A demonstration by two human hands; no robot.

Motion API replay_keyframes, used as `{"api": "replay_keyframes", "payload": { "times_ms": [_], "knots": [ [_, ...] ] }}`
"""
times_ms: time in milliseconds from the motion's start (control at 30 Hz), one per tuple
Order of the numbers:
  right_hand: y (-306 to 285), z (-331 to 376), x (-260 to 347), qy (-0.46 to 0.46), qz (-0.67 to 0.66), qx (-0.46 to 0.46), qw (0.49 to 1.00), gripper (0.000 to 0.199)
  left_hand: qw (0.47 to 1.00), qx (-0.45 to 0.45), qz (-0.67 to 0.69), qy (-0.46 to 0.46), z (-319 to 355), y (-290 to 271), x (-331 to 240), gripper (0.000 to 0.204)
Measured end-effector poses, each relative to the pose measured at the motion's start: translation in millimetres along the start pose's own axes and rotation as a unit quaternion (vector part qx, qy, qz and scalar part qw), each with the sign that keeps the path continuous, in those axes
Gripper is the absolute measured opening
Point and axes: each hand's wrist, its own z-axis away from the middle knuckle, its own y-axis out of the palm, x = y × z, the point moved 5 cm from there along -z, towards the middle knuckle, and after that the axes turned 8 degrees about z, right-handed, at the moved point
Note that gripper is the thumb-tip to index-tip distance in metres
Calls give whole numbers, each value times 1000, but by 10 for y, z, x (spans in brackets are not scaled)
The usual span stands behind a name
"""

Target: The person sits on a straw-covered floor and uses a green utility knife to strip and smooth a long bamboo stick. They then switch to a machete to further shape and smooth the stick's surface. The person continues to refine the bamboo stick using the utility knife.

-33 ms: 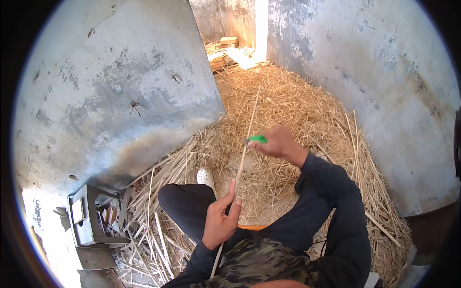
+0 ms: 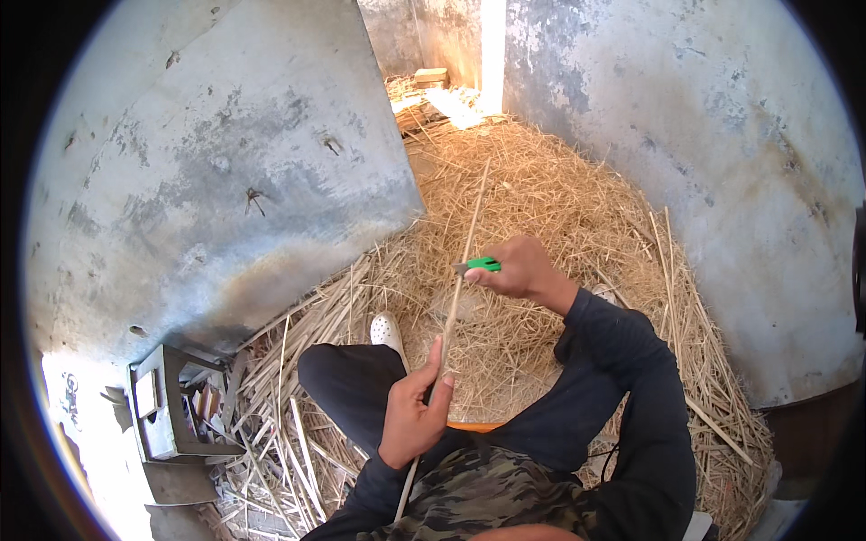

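Head view: right-hand fingers [image 2: 483,278] curled tight about a knife [image 2: 485,264], its handle green and smooth, its short dark blade pointing left at the strip; whether edge and fibre meet cannot be told. Left hand [image 2: 415,417], nearer, thumb and fingers closed on the same strip [image 2: 477,212]: one, long, slender, pale tan, fibrous, slightly bent, its far tip over the litter, its near end passing beneath the wrist to the lap. Condition, by judgement: work under way, the piece whole, the blade about mid-length; a rougher, thicker patch lies between the hands, and how much remains to be dressed is unclear. Beneath and beyond: a deep bed of dry scraps [image 2: 559,198], thin, curled, straw-gold. To the left: loose strips [image 2: 293,424], flat, stiff, heaped crosswise; a white clog [image 2: 386,332], perforated; a boxy wooden stand [image 2: 162,445], worn, holding mixed oddments. Outermost: left wall [image 2: 207,117] and right wall [image 2: 667,117], grey-white, blotched and flaking.
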Motion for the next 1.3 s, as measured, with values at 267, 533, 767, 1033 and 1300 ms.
{"api": "replay_keyframes", "payload": {
  "times_ms": [267, 533, 767, 1033, 1300],
  "knots": [
    [-307, -301, -1252, 194, 120, -65, 971, 83, 990, 92, 5, -108, 194, 53, 116, 54],
    [-460, 123, -1775, 262, -51, -151, 952, 76, 957, 4, 179, -229, 290, -36, 157, 49],
    [-324, 197, 49, -30, 27, -25, 999, 71, 987, 2, 115, -110, 102, -21, 127, 51],
    [-151, 103, 105, -84, -2, -67, 994, 72, 997, -20, 54, -60, 161, 21, 78, 50],
    [-28, 83, -33, -15, -11, -37, 999, 75, 991, -5, 48, -125, 253, -6, 124, 50]
  ]
}}
